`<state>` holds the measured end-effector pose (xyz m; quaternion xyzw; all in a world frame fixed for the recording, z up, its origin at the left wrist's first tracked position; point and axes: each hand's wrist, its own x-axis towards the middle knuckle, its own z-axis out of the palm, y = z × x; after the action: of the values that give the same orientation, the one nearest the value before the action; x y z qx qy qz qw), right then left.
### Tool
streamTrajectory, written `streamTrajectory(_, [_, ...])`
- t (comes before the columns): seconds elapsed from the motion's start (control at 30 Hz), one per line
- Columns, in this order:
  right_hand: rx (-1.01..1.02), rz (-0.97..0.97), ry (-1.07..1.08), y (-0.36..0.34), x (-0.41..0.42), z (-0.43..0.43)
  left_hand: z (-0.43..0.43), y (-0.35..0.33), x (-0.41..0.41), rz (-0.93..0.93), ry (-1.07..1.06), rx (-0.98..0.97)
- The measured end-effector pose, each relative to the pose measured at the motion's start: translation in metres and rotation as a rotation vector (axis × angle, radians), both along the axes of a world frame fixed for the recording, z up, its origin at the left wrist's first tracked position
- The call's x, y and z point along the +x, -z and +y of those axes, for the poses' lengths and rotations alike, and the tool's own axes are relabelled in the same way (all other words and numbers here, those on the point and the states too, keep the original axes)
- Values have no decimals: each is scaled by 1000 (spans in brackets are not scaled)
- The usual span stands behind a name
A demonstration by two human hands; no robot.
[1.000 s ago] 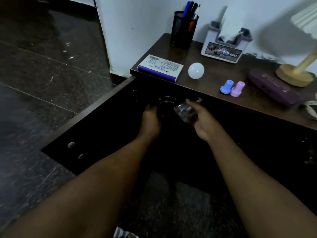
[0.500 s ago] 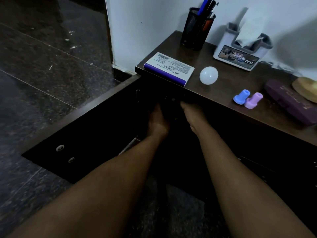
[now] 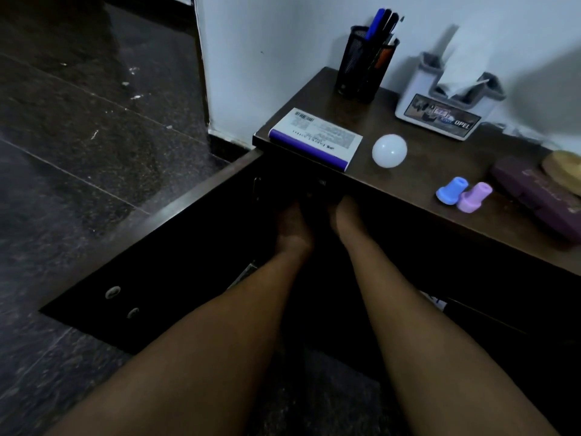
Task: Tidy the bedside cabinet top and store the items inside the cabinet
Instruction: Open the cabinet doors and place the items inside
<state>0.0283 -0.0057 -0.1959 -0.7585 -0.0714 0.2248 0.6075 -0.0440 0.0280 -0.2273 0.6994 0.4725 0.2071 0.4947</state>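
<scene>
Floor, far left: dark polished stone tiles with pale scuffs and specks, running back to a doorway in shadow.

Cabinet door: dark wood, swung fully open toward the left, with two round metal fittings on its inner face. Behind it stands a white wall with a dark skirting at its foot.

Left hand and right hand: both reach side by side into the unlit opening of the cabinet, just under the front edge of the top. The fingers of both are lost in the dark interior. Whether they are released, clenched or grasping anything cannot be told.

Surface: dark brown wood, set against the wall, and the items to be stored lie on it.
- A white box with a purple side lies flat at the near left corner.
- A black mesh pen holder stands upright at the back, with blue and dark pens in it.
- A white ball sits just right of the box, apart from it.
- A white and grey tissue holder stands against the wall, with a tissue standing up out of it.
- A blue cap and a lilac cap lie side by side, touching, near the front edge.
- A purple case lies flat beyond them.
- A tan lamp base is cut off by the right edge of the view, close behind the case.
</scene>
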Motion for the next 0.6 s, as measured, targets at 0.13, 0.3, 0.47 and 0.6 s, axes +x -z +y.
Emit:
streamTrajectory(0.13, [-339,-231,-177,-1,-4,-8,-16,-6,-11,-64,-53,-38])
streamTrajectory(0.3, [-390,-606,12,-20,-45,-51,-53,-13,-34,-222,-199,67])
streamTrajectory(0.47, [-111,-373,234,-30,-66,-91,-84,-91,-43,-574,-452,-195])
streamTrajectory(0.6, [-104,-299,218,-21,-71,-119,-68,-152,-18,-632,-477,-485])
